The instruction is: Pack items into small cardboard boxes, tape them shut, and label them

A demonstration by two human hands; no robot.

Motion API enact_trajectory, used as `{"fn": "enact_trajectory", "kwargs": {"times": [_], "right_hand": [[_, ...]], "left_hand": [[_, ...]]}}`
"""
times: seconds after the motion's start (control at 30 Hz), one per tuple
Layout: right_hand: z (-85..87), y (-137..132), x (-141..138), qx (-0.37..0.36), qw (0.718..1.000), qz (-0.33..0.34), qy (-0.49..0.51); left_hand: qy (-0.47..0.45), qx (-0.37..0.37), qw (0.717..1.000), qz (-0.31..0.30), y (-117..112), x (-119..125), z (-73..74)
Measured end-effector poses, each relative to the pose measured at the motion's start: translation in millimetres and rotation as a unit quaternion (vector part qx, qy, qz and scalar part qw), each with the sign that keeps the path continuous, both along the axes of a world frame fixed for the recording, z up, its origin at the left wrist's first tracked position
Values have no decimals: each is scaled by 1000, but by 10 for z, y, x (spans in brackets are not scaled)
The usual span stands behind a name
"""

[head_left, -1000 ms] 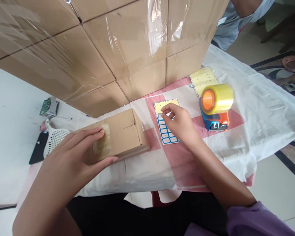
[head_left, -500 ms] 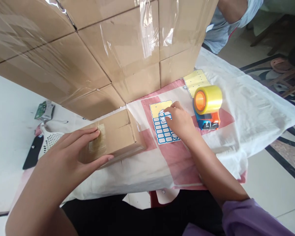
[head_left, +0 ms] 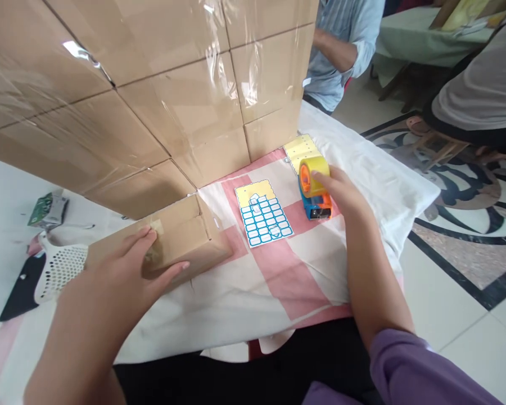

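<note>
A long cardboard box point(head_left: 183, 225) lies on the cloth at the front left, with a strip of tape on its top. My left hand point(head_left: 126, 267) grips it, fingers on top beside the tape and thumb along the near edge. To the right, my right hand point(head_left: 341, 188) is closed around the yellow roll of a blue and orange tape dispenser point(head_left: 315, 175); some fingers are hidden behind the roll. Between the hands lies a sheet of blue-bordered labels point(head_left: 265, 221), its upper part peeled down to yellow backing. A yellow backing sheet point(head_left: 300, 149) lies behind the dispenser.
A tall stack of taped cardboard boxes point(head_left: 185, 107) walls off the back. At left are a white perforated piece point(head_left: 65, 267), a black flat object point(head_left: 21, 287) and a small green carton point(head_left: 48, 209). Two other people sit beyond the pink-checked tablecloth point(head_left: 375, 163).
My right hand has left the label sheet and moved right onto the tape dispenser. My left hand stays on the box. The view has swung to the right.
</note>
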State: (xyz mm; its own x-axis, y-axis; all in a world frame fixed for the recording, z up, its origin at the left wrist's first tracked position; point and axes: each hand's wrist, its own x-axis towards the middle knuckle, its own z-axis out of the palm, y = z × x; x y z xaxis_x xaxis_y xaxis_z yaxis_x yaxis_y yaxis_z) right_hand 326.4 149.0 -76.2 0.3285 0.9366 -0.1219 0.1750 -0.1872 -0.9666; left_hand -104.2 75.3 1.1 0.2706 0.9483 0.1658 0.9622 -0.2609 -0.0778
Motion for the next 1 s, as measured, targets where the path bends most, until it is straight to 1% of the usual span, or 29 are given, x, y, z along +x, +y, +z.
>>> {"fn": "enact_trajectory", "kwargs": {"times": [0.1,0.13,0.2,0.27,0.33,0.43,0.5,0.53,0.57,0.63,0.7,0.77,0.9,1.0], "right_hand": [[-85,-65,79,54,991,118,30],[-107,-84,110,60,987,143,33],[-152,-107,149,71,983,160,46],[-211,-105,136,80,983,152,58],[-277,-89,68,102,984,129,68],[-366,-70,-88,149,982,87,78],[-406,-77,-181,176,979,61,87],[-417,-86,-215,189,976,49,98],[-421,-99,-237,198,973,37,112],[-409,-131,-255,199,969,27,141],[-373,-167,-257,184,970,37,153],[-331,-203,-276,169,973,51,148],[-300,-262,-432,136,978,70,139],[-320,-296,-591,122,979,92,138]], "left_hand": [[77,-7,994,73,-51,250,5],[89,-15,992,87,-65,332,18],[98,-28,990,99,-96,463,46],[90,-23,990,105,-151,539,64],[68,7,992,106,-255,585,69],[28,79,992,90,-522,707,59],[-1,107,992,60,-725,874,31],[-20,106,994,35,-812,982,7],[-43,89,995,7,-879,1101,-26],[-89,24,995,-49,-934,1342,-115],[-123,-47,987,-96,-883,1554,-227],[-151,-85,978,-112,-755,1713,-354],[-203,-99,970,-93,-470,1890,-623],[-234,-109,964,-70,-353,1949,-806]]}}
